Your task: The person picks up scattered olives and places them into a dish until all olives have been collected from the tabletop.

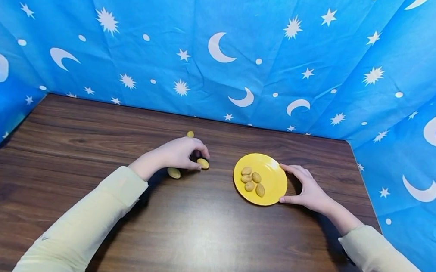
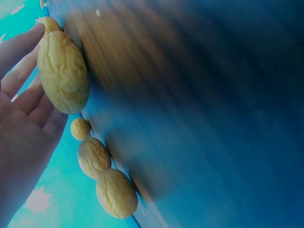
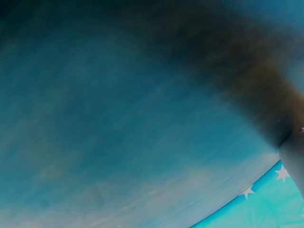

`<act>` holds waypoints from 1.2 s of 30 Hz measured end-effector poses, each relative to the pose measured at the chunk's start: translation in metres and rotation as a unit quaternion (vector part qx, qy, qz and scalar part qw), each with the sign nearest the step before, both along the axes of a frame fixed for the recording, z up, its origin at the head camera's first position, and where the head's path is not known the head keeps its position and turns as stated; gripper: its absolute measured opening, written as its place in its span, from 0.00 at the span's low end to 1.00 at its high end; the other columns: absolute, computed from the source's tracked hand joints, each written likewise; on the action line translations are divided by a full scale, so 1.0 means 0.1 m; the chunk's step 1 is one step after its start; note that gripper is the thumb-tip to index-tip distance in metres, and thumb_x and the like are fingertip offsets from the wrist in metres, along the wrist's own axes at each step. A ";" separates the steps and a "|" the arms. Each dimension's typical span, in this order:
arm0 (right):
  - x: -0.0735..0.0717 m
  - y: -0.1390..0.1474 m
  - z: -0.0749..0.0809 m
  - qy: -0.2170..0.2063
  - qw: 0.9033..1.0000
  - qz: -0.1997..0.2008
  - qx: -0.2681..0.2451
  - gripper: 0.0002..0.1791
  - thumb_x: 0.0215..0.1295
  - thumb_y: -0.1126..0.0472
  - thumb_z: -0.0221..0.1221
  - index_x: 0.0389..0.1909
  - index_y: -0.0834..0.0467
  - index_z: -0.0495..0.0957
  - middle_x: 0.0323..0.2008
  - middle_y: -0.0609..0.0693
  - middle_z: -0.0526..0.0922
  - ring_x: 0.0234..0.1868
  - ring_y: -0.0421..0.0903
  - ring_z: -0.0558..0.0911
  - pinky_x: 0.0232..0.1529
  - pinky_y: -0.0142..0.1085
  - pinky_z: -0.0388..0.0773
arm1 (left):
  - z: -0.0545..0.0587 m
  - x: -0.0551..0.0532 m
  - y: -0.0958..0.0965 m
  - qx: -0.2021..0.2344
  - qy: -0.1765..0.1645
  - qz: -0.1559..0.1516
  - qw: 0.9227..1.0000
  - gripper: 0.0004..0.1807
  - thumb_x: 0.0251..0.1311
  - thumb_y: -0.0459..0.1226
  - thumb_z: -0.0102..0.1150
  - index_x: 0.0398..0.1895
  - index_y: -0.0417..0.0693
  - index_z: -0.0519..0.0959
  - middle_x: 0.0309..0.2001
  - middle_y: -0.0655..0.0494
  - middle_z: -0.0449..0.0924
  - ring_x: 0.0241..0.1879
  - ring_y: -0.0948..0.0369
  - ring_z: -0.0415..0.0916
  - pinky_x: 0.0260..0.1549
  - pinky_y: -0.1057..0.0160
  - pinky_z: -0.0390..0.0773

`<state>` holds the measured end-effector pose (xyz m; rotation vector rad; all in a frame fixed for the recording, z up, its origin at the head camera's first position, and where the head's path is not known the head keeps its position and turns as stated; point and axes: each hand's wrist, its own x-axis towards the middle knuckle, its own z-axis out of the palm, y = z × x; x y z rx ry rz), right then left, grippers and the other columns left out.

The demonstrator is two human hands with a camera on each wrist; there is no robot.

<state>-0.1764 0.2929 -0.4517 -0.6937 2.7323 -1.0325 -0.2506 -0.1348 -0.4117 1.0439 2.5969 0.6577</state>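
Observation:
My left hand [image 1: 180,152] pinches a wrinkled, yellowish oval potato [image 1: 202,163] between thumb and fingers, low over the table. Beneath its wrist lies another potato [image 1: 173,173], and beyond the knuckles a third potato [image 1: 190,134]. In the left wrist view the thumb lies beside a large potato [image 2: 63,72], with several smaller ones lined up below. A yellow plate [image 1: 274,180] carries several potatoes [image 1: 256,177] on its left half. My right hand [image 1: 308,191] holds the plate's right rim, thumb at the near side and fingers at the far side. Its wrist view is mostly blurred.
The dark wooden table [image 1: 201,234] reaches back to a blue cloth [image 1: 170,54] with white moons and stars. That cloth also rises along the left and right sides.

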 end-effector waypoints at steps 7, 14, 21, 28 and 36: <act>-0.01 0.00 0.00 -0.005 1.000 -0.004 0.004 0.53 0.53 0.55 0.82 0.78 0.58 0.67 0.72 0.63 0.72 0.73 0.65 0.65 0.71 0.71 0.61 | -0.01 0.00 -0.03 0.001 -0.014 0.000 1.000 0.13 0.63 0.36 0.74 0.50 0.49 0.87 0.49 0.53 0.85 0.47 0.57 0.82 0.52 0.52 0.82; 0.00 0.00 -0.01 -0.003 1.000 -0.004 0.004 0.52 0.53 0.54 0.81 0.78 0.58 0.67 0.71 0.63 0.73 0.72 0.65 0.66 0.70 0.71 0.62 | -0.03 -0.01 -0.02 0.008 -0.025 0.003 1.000 0.10 0.65 0.34 0.73 0.48 0.49 0.87 0.47 0.53 0.86 0.45 0.58 0.83 0.50 0.53 0.83; 0.01 0.01 -0.01 -0.004 1.000 -0.005 0.003 0.52 0.53 0.55 0.81 0.78 0.58 0.67 0.71 0.63 0.72 0.73 0.65 0.66 0.71 0.71 0.61 | -0.04 -0.02 0.01 0.010 -0.028 0.021 0.999 0.06 0.65 0.35 0.73 0.44 0.50 0.88 0.43 0.55 0.87 0.42 0.59 0.81 0.47 0.55 0.82; 0.01 0.01 0.01 -0.011 1.000 -0.006 0.005 0.53 0.54 0.55 0.81 0.79 0.57 0.66 0.72 0.63 0.71 0.74 0.65 0.65 0.71 0.71 0.60 | -0.03 -0.02 0.07 0.004 -0.018 0.029 0.999 0.04 0.67 0.37 0.71 0.43 0.51 0.88 0.42 0.55 0.86 0.41 0.60 0.81 0.47 0.55 0.82; 0.00 0.01 0.01 -0.013 1.000 -0.006 0.007 0.53 0.54 0.55 0.81 0.79 0.58 0.66 0.72 0.63 0.71 0.74 0.65 0.65 0.72 0.71 0.60 | 0.02 -0.02 0.22 0.029 0.000 0.023 0.999 0.06 0.69 0.37 0.70 0.45 0.49 0.87 0.45 0.53 0.87 0.43 0.58 0.82 0.49 0.55 0.83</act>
